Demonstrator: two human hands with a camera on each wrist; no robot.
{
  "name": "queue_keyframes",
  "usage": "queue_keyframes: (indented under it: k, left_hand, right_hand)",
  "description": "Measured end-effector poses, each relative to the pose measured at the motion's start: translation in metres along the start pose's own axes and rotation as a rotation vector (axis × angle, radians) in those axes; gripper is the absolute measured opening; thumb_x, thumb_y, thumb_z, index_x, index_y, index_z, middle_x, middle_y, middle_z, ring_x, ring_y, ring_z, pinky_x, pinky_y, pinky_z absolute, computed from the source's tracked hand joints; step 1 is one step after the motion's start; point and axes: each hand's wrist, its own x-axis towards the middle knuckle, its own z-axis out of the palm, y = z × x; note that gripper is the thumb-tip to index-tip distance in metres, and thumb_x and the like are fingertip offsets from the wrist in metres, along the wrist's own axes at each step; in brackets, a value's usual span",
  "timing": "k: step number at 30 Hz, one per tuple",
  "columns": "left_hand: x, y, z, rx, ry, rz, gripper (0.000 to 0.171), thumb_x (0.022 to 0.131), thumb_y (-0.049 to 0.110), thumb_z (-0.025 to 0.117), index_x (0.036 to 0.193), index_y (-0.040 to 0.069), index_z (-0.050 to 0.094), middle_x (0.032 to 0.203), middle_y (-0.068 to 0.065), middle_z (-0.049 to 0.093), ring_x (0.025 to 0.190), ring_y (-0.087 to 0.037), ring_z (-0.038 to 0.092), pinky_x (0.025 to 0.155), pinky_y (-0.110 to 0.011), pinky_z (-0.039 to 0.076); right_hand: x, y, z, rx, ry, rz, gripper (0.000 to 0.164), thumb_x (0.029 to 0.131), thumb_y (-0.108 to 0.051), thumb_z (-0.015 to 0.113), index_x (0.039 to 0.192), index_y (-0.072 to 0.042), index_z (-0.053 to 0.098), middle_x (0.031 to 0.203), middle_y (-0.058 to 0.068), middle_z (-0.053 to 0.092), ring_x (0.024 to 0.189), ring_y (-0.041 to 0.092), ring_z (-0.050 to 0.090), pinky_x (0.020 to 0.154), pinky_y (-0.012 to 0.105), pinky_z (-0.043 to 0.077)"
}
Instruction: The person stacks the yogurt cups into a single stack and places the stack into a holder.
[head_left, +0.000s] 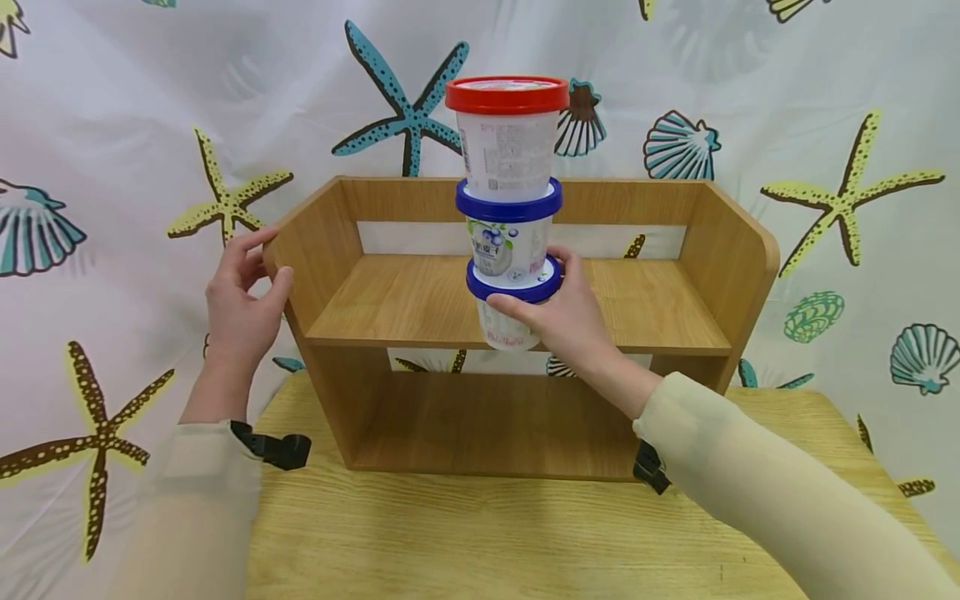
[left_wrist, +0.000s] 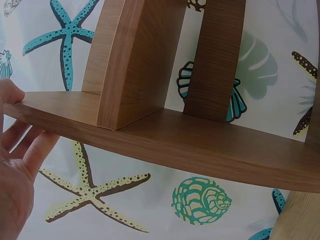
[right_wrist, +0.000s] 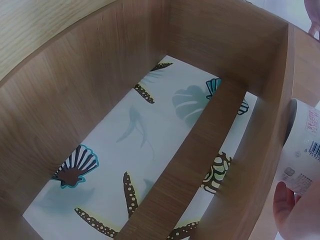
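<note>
Three white paper tubs form a stack: a red-lidded tub [head_left: 506, 154] on top, a blue-lidded tub [head_left: 510, 246] in the middle and another blue-lidded tub [head_left: 506, 327] at the bottom. My right hand [head_left: 567, 317] grips the bottom tub near its lid, thumb in front. In the head view the stack overlaps the front edge of a wooden desktop shelf [head_left: 405, 304]; whether it touches the board I cannot tell. My left hand [head_left: 243, 308] holds the shelf's left side panel [left_wrist: 150, 152], thumb on one face and fingers on the other.
The shelf stands on a light wooden table [head_left: 450, 533], with a lower compartment [head_left: 495, 425] under its middle board. Its right side panel [head_left: 731, 258] rises beside my right forearm. Behind hangs a white curtain [head_left: 270, 92] printed with starfish and shells.
</note>
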Motion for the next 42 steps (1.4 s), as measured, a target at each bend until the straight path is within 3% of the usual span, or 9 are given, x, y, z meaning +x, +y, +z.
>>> queue_keyframes:
  k: [26,35,42]
  left_hand:
    - [0.0,-0.001,0.005,-0.002,-0.001,-0.008,0.046,0.097,0.015,0.056,0.14,0.028,0.049,0.132,-0.004,0.055,0.109,-0.018,0.055,0.088,-0.03,0.052]
    - [0.0,0.0,0.004,-0.006,0.001,0.003,0.045,0.097,0.015,0.056,0.139,0.028,0.05,0.132,-0.004,0.055,0.109,-0.018,0.055,0.09,-0.03,0.051]
    - [-0.001,0.001,0.002,0.009,0.004,-0.016,0.044,0.098,0.017,0.056,0.139,0.031,0.05,0.131,-0.005,0.056,0.11,-0.018,0.054,0.088,-0.03,0.052]
  right_hand:
    - [0.023,0.01,0.01,0.036,0.074,0.017,0.089,0.076,-0.04,0.083,0.142,-0.014,0.027,0.135,0.006,0.048,0.119,0.023,0.052,0.1,0.043,0.042]
    - [0.021,0.005,0.009,0.042,0.083,0.036,0.099,0.076,-0.039,0.083,0.148,-0.015,0.02,0.143,0.009,0.041,0.124,0.025,0.048,0.103,0.045,0.04]
    - [0.007,-0.002,0.0,-0.001,0.086,0.012,0.101,0.078,-0.037,0.082,0.151,-0.012,0.016,0.148,0.01,0.03,0.13,0.029,0.036,0.103,0.046,0.037]
